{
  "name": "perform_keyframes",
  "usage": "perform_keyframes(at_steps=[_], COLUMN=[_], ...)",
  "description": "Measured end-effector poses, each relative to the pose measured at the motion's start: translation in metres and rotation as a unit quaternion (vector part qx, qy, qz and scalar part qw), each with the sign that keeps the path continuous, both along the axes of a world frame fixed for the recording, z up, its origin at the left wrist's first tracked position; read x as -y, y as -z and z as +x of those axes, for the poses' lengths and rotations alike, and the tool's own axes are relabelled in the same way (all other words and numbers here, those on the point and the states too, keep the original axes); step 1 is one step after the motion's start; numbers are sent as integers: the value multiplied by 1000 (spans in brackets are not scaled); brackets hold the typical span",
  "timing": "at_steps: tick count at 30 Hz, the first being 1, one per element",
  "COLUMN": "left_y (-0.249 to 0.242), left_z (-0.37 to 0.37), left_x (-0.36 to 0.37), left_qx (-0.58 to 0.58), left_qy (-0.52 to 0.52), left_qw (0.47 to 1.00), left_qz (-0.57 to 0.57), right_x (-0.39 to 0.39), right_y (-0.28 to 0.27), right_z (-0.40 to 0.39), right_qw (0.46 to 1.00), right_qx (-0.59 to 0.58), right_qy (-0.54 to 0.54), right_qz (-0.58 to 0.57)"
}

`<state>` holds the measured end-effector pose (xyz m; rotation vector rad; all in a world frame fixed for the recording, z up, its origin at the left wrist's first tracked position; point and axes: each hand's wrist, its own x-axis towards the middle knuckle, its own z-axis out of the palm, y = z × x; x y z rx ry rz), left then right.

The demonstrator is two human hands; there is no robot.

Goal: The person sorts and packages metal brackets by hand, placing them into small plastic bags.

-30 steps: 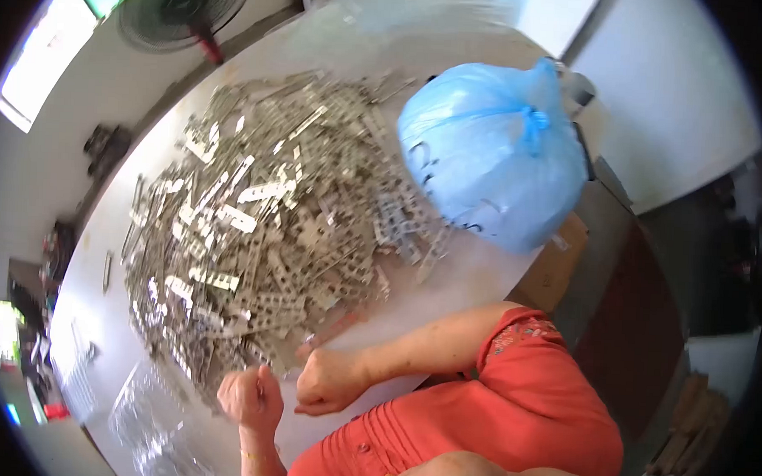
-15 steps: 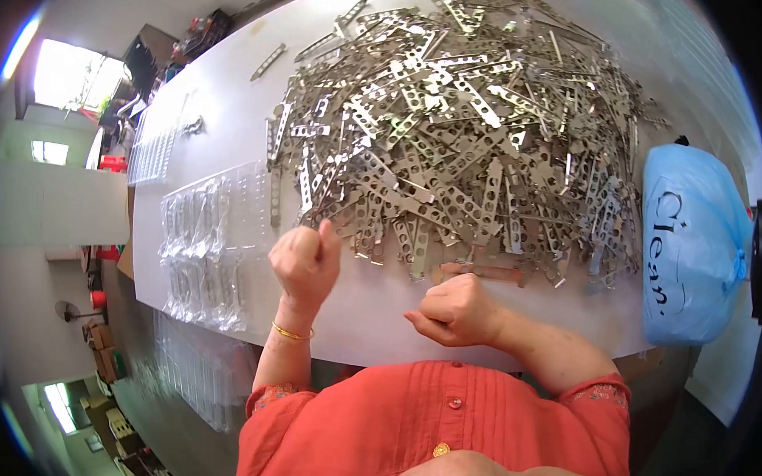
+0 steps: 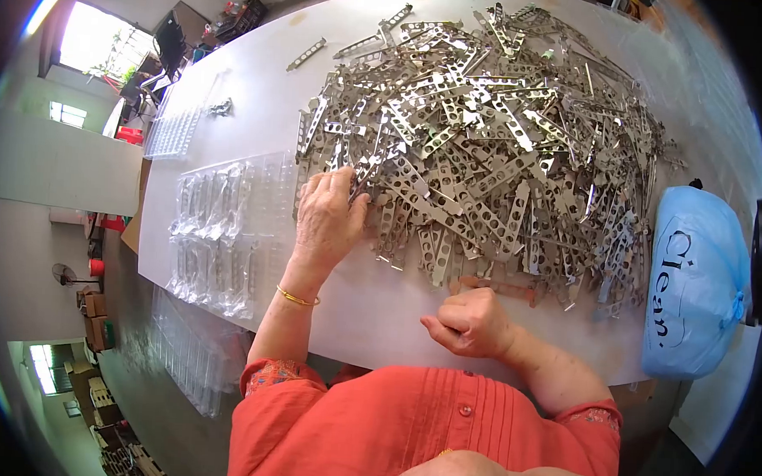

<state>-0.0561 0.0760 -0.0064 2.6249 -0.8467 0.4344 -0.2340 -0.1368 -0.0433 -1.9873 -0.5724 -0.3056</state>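
A large heap of perforated metal brackets (image 3: 478,157), thin strips with round holes, covers the middle of the white table. My left hand (image 3: 326,219) reaches to the heap's left edge, its fingers stretched forward onto the brackets and the thumb apart. The fingertips partly hide the pieces they touch. My right hand (image 3: 471,321) is closed in a fist just in front of the heap; anything inside it is hidden. Beyond its knuckles lies a reddish-brown strip (image 3: 506,289) at the heap's front edge.
Clear plastic trays (image 3: 215,239) holding bagged pieces lie left of my left hand, with another clear tray (image 3: 177,127) farther back. A blue plastic bag (image 3: 693,286) marked "Clean" stands at the right. More clear trays (image 3: 189,349) sit below the table's left edge.
My left hand has moved forward from above the table's front to the heap and opened from a closed pose. My right hand stays closed; the view has shifted slightly.
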Motion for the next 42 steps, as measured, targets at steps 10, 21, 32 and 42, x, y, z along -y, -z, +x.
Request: perform_keyframes(at_steps=[10, 21, 32, 42], left_y=[5, -31, -20, -25], left_z=[4, -24, -58, -51], left_x=[-5, 10, 29, 17], left_qx=[16, -392, -701, -737], left_qy=[3, 14, 151, 167], left_qw=[999, 846, 616, 590], left_qz=[32, -361, -328, -284], right_x=[-1, 1, 1, 1], right_y=[3, -1, 8, 1], right_z=[0, -1, -1, 3], right_qw=[1000, 1000, 952, 941], right_qx=[3, -1, -72, -17], right_qy=[-3, 7, 160, 168], right_qz=[-5, 9, 249, 294])
